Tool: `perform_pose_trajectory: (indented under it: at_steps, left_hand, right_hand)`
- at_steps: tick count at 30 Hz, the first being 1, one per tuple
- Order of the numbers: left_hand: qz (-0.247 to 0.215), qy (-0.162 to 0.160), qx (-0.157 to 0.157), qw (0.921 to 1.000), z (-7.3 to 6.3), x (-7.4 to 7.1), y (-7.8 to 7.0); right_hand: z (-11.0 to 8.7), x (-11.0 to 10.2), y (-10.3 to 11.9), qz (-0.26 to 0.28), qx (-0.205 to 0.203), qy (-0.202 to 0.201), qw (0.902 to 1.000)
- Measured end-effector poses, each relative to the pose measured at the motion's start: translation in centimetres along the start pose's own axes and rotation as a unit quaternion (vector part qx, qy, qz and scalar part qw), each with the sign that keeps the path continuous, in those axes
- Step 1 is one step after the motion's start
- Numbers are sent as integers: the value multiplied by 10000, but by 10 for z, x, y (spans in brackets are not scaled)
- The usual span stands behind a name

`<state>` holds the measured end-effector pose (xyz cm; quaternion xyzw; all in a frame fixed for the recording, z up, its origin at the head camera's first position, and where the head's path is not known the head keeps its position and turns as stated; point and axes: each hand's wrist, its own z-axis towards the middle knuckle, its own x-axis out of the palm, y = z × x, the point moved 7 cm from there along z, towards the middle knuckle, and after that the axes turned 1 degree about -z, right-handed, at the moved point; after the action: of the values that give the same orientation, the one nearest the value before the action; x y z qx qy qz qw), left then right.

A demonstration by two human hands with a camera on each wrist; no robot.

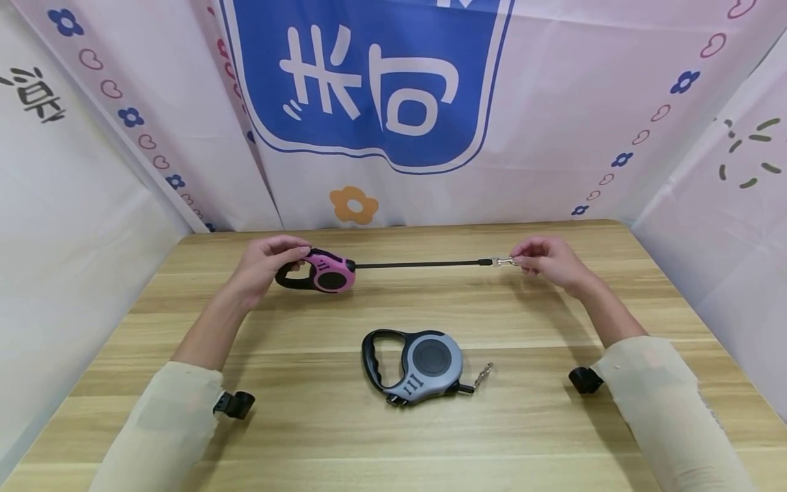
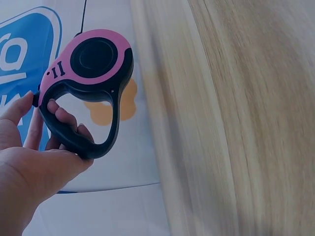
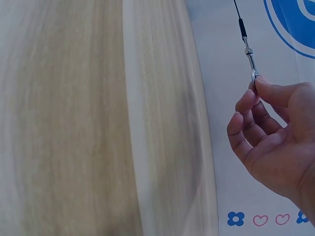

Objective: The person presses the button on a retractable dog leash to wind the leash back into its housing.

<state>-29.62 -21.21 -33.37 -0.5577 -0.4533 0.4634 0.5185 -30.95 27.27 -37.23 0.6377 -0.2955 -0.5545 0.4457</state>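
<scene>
A pink and black retractable dog leash (image 1: 333, 273) is held by its looped handle in my left hand (image 1: 269, 265). The left wrist view shows fingers passing through the handle of the leash (image 2: 114, 44), with the thumb by the button on its edge. A thin black cord (image 1: 418, 264) runs taut from the casing to a silver metal clip (image 1: 503, 261). My right hand (image 1: 549, 261) pinches the end of that clip between thumb and forefinger, as the right wrist view also shows. Nearer the front lies a grey and black retractable leash (image 1: 432, 362), touched by neither hand.
The grey leash's own metal clip (image 1: 484, 374) rests on the wooden table (image 1: 295, 437). Behind the table hangs a white cloth (image 1: 553, 137) with a blue emblem and an orange flower. White cloth walls stand at both sides. Black wrist cameras (image 1: 236, 404) jut from the sleeves.
</scene>
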Motion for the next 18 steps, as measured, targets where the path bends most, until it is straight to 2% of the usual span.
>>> perform_pose_trajectory:
  at_steps: [10, 18]
  left_hand:
    - [98, 0, -69, 9999, 1, 3, 1]
    - [101, 36, 9, 9999, 2, 6, 1]
  right_hand:
    - [1, 4, 2, -49, 86, 80, 9999]
    - [0, 8, 5, -9, 77, 145, 9999]
